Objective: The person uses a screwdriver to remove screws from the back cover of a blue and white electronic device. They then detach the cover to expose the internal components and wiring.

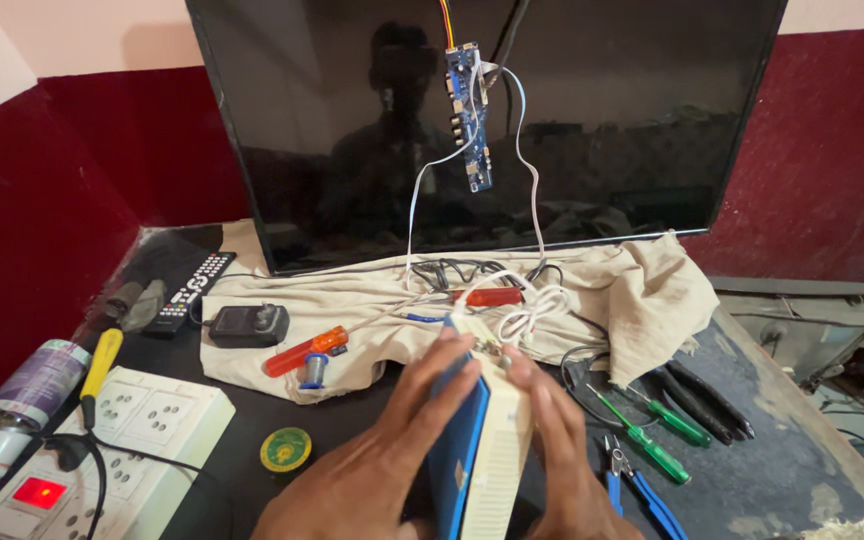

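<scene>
While both hands (372, 470) (562, 460) grasp a cream-and-blue box (482, 440), dark cluttered bench (772, 480), beige cloth (642, 290), maroon walls (832, 150).

Blue-and-cream box (480, 440); green screwdrivers (652, 430); orange iron (304, 353) (red-lit switch (39, 492)); beige cloth (642, 290).

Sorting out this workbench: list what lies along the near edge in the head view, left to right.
Power strip → round yellow-green tin → left hand → blue-and-cream box → right hand → blue-handled pliers.
</scene>
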